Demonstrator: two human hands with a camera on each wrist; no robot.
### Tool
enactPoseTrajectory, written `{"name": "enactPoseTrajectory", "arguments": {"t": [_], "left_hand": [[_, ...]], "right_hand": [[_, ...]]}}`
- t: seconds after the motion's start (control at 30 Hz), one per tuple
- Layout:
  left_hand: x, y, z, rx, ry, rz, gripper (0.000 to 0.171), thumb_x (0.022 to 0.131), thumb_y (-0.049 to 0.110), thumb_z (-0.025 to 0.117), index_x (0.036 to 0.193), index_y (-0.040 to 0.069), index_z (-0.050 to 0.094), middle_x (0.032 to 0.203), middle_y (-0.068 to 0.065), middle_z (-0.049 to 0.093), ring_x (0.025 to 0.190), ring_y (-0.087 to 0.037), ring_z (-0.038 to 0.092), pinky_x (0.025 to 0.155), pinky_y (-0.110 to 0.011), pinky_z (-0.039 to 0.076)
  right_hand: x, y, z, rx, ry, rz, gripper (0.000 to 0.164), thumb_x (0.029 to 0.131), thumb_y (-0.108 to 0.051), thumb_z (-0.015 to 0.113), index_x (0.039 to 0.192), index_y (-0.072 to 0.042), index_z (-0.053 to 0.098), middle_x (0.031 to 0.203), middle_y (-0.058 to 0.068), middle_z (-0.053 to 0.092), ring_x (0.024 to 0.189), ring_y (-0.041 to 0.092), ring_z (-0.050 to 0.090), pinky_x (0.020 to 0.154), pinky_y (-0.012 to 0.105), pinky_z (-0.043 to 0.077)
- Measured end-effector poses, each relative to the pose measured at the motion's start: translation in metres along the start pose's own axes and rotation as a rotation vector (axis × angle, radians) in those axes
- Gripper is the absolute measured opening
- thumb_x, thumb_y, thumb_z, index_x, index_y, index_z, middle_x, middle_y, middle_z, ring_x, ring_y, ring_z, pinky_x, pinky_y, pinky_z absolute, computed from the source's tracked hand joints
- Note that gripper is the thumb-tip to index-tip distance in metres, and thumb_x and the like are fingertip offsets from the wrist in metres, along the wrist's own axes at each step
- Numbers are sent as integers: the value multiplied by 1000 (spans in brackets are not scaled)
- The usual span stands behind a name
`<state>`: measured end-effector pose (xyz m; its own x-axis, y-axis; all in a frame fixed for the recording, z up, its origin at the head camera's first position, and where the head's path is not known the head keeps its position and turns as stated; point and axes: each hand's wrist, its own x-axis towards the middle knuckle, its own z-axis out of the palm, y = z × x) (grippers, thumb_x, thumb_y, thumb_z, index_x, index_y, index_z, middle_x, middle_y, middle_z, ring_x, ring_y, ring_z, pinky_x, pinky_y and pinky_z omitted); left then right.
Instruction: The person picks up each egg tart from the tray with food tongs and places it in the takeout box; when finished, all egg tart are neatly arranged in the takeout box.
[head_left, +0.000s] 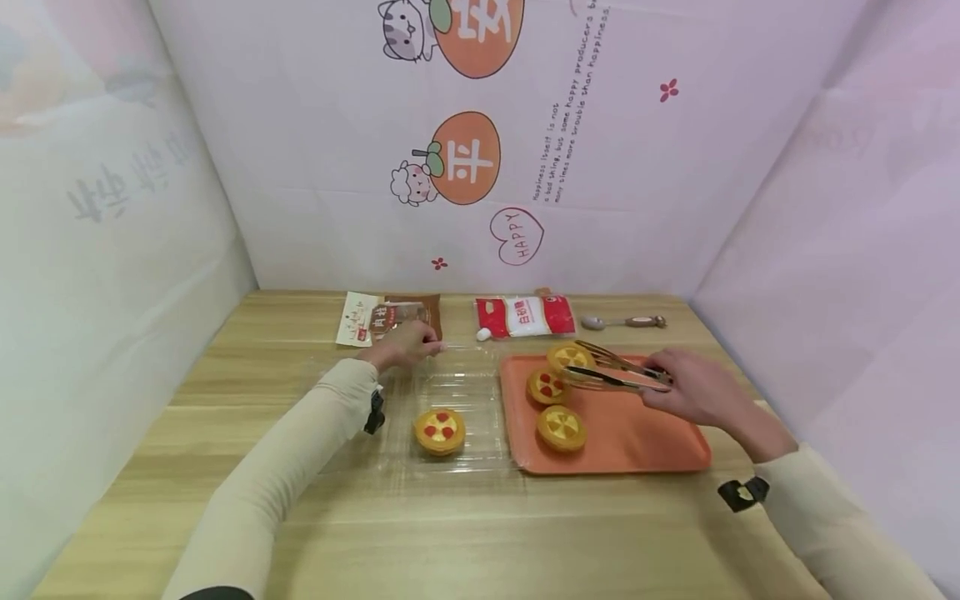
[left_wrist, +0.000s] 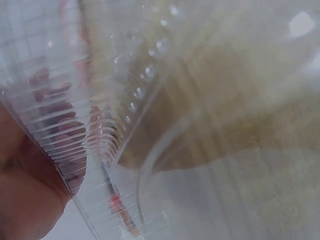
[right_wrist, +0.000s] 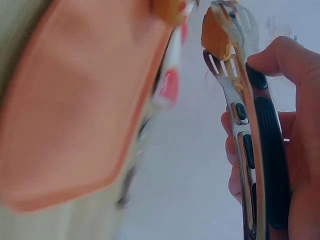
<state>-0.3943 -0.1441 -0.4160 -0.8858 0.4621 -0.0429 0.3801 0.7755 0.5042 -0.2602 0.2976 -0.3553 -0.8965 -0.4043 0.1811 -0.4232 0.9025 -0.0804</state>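
My right hand grips a pair of metal tongs with dark handle pads. Between the tong tips is a yellow-topped tart, raised over the orange tray. Below it on the tray are a tart with red spots and a second yellow-topped tart. To the left stands a clear plastic box with one red-spotted tart inside. My left hand pinches the ribbed edge of its clear lid, and some fingers show through the plastic.
Along the back of the table lie a brown-and-cream packet, a red-and-white packet and a small spoon. A small white lump sits by the red packet. Printed cloth walls close in the back and both sides.
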Motion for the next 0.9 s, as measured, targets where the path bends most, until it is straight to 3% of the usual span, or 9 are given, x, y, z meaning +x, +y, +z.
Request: {"name": "enactPoseTrajectory", "arguments": {"t": [0.13, 0.4, 0.53, 0.9], "left_hand": [[1, -2, 1, -3, 12, -2, 29, 101, 25, 57, 86, 3, 68, 70, 1, 55, 62, -12, 46, 58, -27, 37], [2, -2, 1, -17, -5, -4, 31, 101, 28, 56, 85, 3, 67, 69, 2, 54, 61, -12, 45, 57, -27, 36], [3, -3, 1, -8, 2, 0, 30, 101, 28, 56, 86, 5, 68, 70, 1, 56, 62, -13, 46, 58, -28, 37], [1, -2, 2, -4, 3, 2, 28, 100, 26, 57, 88, 5, 69, 73, 0, 59, 64, -13, 48, 60, -28, 39]], "right_hand": [[18, -36, -15, -37, -27, -121, 39, 84, -33, 69, 112, -6, 69, 100, 6, 65, 74, 14, 58, 61, 35, 48], [46, -87, -14, -133, -76, -363, 33, 82, -31, 70, 108, -11, 74, 91, 3, 64, 69, 10, 53, 53, 25, 42], [59, -107, -16, -196, -130, -402, 31, 84, -32, 70, 111, -16, 74, 85, 1, 60, 68, 11, 49, 50, 25, 38], [78, -140, -12, -320, -197, -471, 22, 80, -38, 76, 93, -19, 75, 75, -2, 57, 67, 16, 51, 57, 31, 42]]}}
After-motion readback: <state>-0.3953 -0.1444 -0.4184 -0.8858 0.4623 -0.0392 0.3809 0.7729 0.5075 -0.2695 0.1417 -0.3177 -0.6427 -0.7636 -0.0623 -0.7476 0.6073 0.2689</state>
